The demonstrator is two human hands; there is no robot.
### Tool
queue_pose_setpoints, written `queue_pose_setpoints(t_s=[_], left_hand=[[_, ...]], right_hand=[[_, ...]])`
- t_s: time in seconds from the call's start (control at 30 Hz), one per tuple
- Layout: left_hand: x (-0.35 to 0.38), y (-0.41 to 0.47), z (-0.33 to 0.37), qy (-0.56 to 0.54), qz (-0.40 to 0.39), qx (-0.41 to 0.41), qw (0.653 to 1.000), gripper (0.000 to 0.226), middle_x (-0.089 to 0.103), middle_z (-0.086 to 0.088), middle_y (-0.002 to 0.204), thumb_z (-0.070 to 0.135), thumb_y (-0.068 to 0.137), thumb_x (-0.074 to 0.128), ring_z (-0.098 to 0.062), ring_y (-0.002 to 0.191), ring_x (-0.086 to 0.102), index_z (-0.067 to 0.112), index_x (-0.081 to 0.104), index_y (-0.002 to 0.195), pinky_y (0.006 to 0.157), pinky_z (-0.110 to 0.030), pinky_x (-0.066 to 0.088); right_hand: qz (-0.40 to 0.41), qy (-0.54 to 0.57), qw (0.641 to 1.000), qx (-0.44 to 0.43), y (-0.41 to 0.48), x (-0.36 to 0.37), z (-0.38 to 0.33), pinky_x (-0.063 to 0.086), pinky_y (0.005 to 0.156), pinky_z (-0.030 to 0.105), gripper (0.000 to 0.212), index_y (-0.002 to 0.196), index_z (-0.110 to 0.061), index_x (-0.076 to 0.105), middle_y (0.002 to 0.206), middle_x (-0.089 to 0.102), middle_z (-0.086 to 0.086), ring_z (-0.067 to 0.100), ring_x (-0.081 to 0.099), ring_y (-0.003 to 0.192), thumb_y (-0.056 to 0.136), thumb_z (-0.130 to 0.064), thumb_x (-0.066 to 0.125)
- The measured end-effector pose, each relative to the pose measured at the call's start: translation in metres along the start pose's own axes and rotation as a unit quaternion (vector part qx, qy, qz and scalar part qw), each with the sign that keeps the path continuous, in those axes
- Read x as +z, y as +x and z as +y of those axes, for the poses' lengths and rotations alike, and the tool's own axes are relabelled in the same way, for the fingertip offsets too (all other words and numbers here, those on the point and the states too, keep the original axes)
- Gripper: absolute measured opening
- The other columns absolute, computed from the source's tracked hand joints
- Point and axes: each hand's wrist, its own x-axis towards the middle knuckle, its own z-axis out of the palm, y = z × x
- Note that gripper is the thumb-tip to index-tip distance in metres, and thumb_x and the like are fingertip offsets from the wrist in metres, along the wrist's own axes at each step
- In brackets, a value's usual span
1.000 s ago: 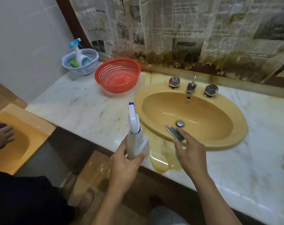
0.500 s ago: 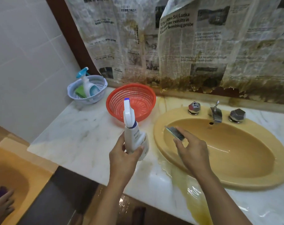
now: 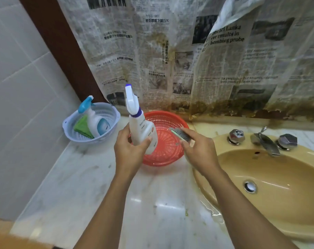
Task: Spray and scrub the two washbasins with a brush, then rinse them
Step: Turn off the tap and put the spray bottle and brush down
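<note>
My left hand (image 3: pixel 130 151) grips a white spray bottle (image 3: pixel 141 126) with a purple collar, upright above the red basket (image 3: pixel 167 141). My right hand (image 3: pixel 200 151) pinches a small grey brush (image 3: pixel 181 134) over the basket's right side. The yellow washbasin (image 3: pixel 271 200) is set in the marble counter (image 3: pixel 91 186) at the right, with a chrome tap (image 3: pixel 265 141) and two knobs behind the bowl. Only a blurred yellow corner of the second basin (image 3: pixel 1 230) shows at the bottom left.
A pale blue basket (image 3: pixel 113 116) at the back left holds a blue-topped spray bottle (image 3: pixel 94 117) and a green cloth (image 3: pixel 82 127). Stained newspaper (image 3: pixel 188 60) covers the wall behind. White tiles line the left wall. A wet patch lies beside the basin's left rim.
Both hands have moved away from the washbasin to above the red basket, carrying bottle and brush. The view has swung left and up; the other person's hand has left the frame.
</note>
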Motion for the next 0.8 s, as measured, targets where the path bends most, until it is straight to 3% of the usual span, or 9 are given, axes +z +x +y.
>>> queue_pose_setpoints(t_s=[0.07,0.2,0.37,0.57,0.8], left_hand=[[0.008,0.029,-0.008,0.012,-0.009,0.001,1.000,0.061,0.064,0.017,0.121,0.017,0.078,0.087,0.004,0.106,0.062,0.040,0.060,0.128,0.094,-0.036,0.057],[0.028,0.066,-0.032,0.050,-0.023,-0.018,0.998,0.060,0.062,0.014,0.119,0.014,0.079,0.086,0.009,0.096,0.056,0.039,0.058,0.126,0.092,-0.032,0.051],[0.046,0.095,-0.066,0.102,-0.020,-0.019,0.994,0.061,0.063,0.015,0.114,0.016,0.075,0.087,-0.011,0.105,0.063,0.031,0.060,0.127,0.089,-0.032,0.050],[0.061,0.103,-0.084,0.155,-0.035,-0.019,0.987,0.045,0.062,0.010,0.106,0.032,0.079,0.087,-0.011,0.091,0.058,0.034,0.052,0.107,0.076,-0.028,0.043],[0.055,0.099,-0.092,0.181,-0.065,-0.029,0.981,0.066,0.058,0.013,0.113,0.018,0.072,0.091,-0.008,0.100,0.053,0.038,0.043,0.114,0.084,-0.027,0.042]], right_hand=[[-0.001,-0.004,1.000,0.006,0.029,0.014,-0.009,0.050,0.098,0.031,0.046,0.136,-0.033,0.063,0.124,0.072,-0.003,0.020,0.065,0.112,0.091,-0.032,0.071],[-0.022,-0.029,0.999,0.023,0.077,0.048,-0.008,0.052,0.099,0.035,0.048,0.138,-0.032,0.062,0.128,0.070,-0.003,0.020,0.064,0.115,0.092,-0.033,0.071],[-0.064,-0.064,0.996,0.017,0.114,0.087,0.012,0.051,0.096,0.031,0.043,0.133,-0.031,0.065,0.124,0.071,-0.007,0.018,0.065,0.114,0.091,-0.029,0.070],[-0.109,-0.085,0.990,0.030,0.140,0.124,0.025,0.054,0.094,0.036,0.041,0.129,-0.032,0.068,0.119,0.074,-0.004,0.022,0.067,0.109,0.088,-0.030,0.069],[-0.143,-0.122,0.980,0.061,0.139,0.138,0.041,0.055,0.092,0.038,0.041,0.123,-0.031,0.071,0.110,0.075,-0.002,0.024,0.068,0.103,0.084,-0.019,0.070]])
